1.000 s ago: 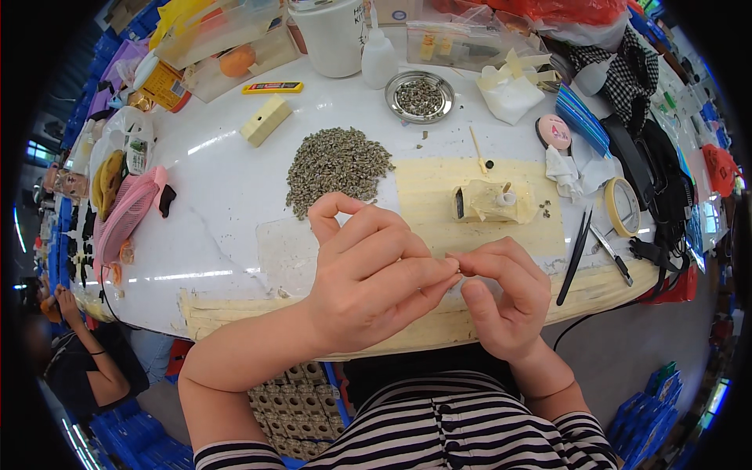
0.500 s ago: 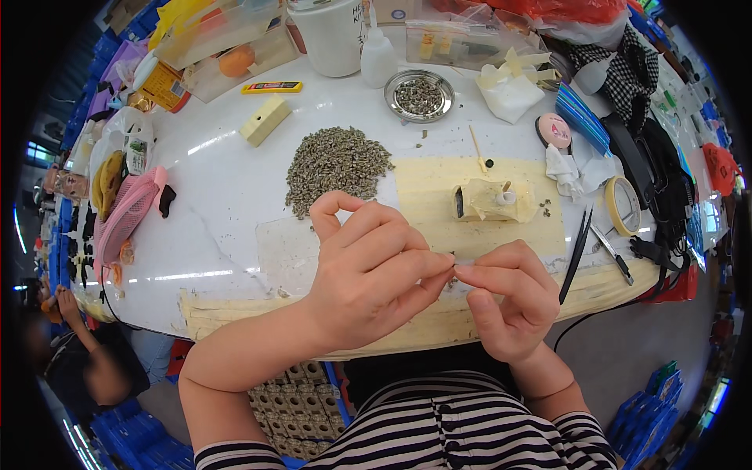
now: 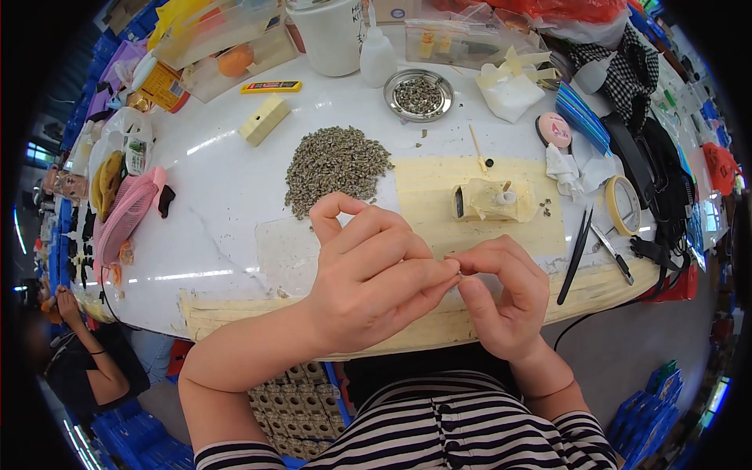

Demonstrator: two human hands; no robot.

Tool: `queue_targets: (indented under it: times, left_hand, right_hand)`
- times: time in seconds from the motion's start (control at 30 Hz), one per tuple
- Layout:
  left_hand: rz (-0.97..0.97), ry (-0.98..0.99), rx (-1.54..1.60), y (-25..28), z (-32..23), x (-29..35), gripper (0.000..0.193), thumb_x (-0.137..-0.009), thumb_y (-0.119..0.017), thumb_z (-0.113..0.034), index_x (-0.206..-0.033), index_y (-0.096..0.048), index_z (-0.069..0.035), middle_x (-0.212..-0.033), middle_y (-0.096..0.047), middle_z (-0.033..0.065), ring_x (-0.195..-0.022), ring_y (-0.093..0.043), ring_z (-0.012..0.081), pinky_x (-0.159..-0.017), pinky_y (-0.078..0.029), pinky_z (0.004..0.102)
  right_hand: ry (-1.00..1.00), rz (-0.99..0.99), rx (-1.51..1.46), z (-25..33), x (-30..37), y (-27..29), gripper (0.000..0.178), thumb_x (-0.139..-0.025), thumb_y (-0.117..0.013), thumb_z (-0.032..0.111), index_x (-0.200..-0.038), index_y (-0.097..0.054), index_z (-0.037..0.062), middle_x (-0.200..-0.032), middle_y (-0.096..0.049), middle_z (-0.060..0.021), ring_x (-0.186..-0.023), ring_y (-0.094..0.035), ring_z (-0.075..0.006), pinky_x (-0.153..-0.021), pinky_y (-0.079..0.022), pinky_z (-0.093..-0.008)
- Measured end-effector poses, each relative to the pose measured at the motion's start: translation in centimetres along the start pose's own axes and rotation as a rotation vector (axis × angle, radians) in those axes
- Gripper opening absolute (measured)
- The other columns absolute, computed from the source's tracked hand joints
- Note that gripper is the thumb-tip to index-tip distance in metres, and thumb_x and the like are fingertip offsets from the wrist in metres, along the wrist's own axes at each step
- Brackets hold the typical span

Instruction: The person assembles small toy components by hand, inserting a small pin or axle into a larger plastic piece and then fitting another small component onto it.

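My left hand [image 3: 374,276] pinches thumb to forefinger over the front of the table, on something too small to make out. My right hand [image 3: 507,296] meets it there, its forefinger and thumb closed in around the left fingertips. Just beyond the left hand lies a heap of tiny grey metal-looking parts [image 3: 335,168]. More such parts fill a round metal dish [image 3: 420,96] farther back. Past the right hand, a tape-wrapped block [image 3: 493,201] with a short white tube on top rests on a taped yellowish sheet [image 3: 423,176].
Black tweezers [image 3: 576,256], a craft knife [image 3: 612,252] and a tape roll [image 3: 623,205] lie at the right. A cream block [image 3: 265,121], white squeeze bottle [image 3: 379,59] and white bucket [image 3: 329,39] stand farther back. At left sits a pink mesh pouch [image 3: 129,219]; another person's hands [image 3: 67,305] show beyond.
The left fingertips have shifted slightly right. My right hand has moved a little up and left, its thumb rising toward the left fingertips.
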State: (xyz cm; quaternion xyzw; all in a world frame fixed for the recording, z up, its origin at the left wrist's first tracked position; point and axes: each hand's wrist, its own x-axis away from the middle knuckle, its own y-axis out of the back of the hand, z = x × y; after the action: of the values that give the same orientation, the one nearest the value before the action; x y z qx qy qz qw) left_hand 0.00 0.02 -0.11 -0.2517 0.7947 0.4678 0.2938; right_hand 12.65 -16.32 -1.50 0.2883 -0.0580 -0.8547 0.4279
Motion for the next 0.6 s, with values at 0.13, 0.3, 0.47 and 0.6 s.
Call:
queue_targets:
  times: [0.13, 0.3, 0.47, 0.6]
  left_hand:
    - [0.025, -0.023, 0.015, 0.32, -0.01, -0.11, 0.035, -0.062, -0.09, -0.013, -0.094, -0.079, -0.016, -0.08, -0.063, -0.0084, -0.077, -0.056, 0.0148, -0.08, -0.029, 0.0385]
    - [0.024, -0.022, -0.018, 0.38, -0.2, -0.15, 0.033, -0.063, -0.09, -0.014, -0.094, -0.079, -0.016, -0.08, -0.063, -0.0083, -0.077, -0.056, 0.0149, -0.08, -0.03, 0.0387]
    - [0.015, 0.012, -0.045, 0.13, -0.08, -0.12, 0.032, -0.063, -0.091, -0.012, -0.092, -0.079, -0.017, -0.079, -0.062, -0.0074, -0.078, -0.056, 0.0155, -0.081, -0.03, 0.0385]
    - [0.003, 0.029, -0.055, 0.1, -0.04, -0.16, 0.031, -0.063, -0.091, -0.011, -0.091, -0.078, -0.017, -0.079, -0.062, -0.007, -0.077, -0.056, 0.0159, -0.081, -0.03, 0.0382]
  right_hand:
    - [-0.015, 0.036, -0.104, -0.02, -0.21, 0.15, 0.016, -0.086, -0.077, 0.005, -0.1, -0.074, -0.0018, -0.09, -0.071, -0.0132, -0.078, -0.066, -0.0229, -0.069, -0.053, -0.0309]
    - [-0.01, 0.004, -0.094, -0.13, 0.07, 0.46, 0.016, -0.082, -0.079, 0.001, -0.097, -0.074, -0.0006, -0.089, -0.07, -0.0121, -0.076, -0.066, -0.022, -0.069, -0.052, -0.0305]
    - [0.114, -0.117, 0.013, -0.21, 0.28, 0.14, 0.021, -0.078, -0.081, -0.002, -0.098, -0.075, 0.0007, -0.089, -0.07, -0.0107, -0.076, -0.065, -0.0214, -0.067, -0.052, -0.0296]
    - [0.147, -0.074, 0.056, 0.08, 0.12, 0.29, 0.023, -0.077, -0.081, -0.002, -0.1, -0.077, 0.0012, -0.09, -0.07, -0.0108, -0.077, -0.066, -0.0212, -0.067, -0.052, -0.0293]
